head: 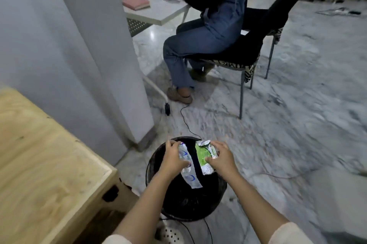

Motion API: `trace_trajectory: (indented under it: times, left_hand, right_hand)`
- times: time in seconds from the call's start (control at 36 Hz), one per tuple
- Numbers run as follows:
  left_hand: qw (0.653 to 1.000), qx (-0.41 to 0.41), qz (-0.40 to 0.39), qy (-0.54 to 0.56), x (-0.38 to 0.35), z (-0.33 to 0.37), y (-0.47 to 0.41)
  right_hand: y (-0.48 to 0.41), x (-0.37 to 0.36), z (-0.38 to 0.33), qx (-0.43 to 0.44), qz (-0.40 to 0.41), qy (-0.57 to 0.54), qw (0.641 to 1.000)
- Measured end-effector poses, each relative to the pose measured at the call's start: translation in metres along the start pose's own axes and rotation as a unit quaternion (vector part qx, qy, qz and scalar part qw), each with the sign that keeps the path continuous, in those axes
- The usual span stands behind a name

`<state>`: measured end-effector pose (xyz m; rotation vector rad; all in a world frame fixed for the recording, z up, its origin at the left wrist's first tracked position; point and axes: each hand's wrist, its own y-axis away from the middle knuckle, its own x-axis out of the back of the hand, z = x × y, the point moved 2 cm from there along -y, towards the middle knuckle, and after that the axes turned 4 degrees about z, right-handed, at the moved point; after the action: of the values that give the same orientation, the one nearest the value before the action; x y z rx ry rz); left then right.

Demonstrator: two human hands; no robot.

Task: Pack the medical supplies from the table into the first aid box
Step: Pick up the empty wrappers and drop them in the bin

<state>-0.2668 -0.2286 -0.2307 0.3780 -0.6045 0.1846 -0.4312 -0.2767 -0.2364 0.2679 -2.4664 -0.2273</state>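
Over a black round bin (158, 164) on the floor, my left hand (173, 157) grips a white wrapper with blue marks (189, 176) that hangs down into the bin's mouth. My right hand (221, 157) grips a torn green and white packet (204, 156) beside it, also above the bin. The two wrappers are a little apart. No first aid box is in view.
A wooden table (39, 160) stands at the left, next to a grey pillar (95, 55). A person sits on a black chair (248, 51) at a white table (158, 13) ahead. A black cable (186, 122) runs across the marble floor to the bin.
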Motion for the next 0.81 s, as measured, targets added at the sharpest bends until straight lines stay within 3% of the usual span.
trace_trajectory:
  times: [0.17,0.36,0.5,0.81]
  left_hand:
    - [0.995,0.086,-0.036,-0.031,-0.035,-0.064,-0.009]
    - [0.988,0.125,-0.077,-0.049,-0.062,-0.107,-0.029]
    - [0.985,0.117,-0.102,-0.069,-0.069,-0.117,-0.037]
    - [0.98,0.096,-0.106,-0.14,-0.045,-0.086,-0.015]
  right_hand:
    - [-0.004,-0.05,0.051,-0.045,-0.044,0.025,0.998]
    - [-0.012,-0.09,0.086,-0.092,-0.088,0.035,0.991]
    - [-0.016,-0.099,0.094,-0.123,-0.111,0.0,0.986]
    - [-0.006,-0.071,0.067,-0.09,-0.13,0.074,0.985]
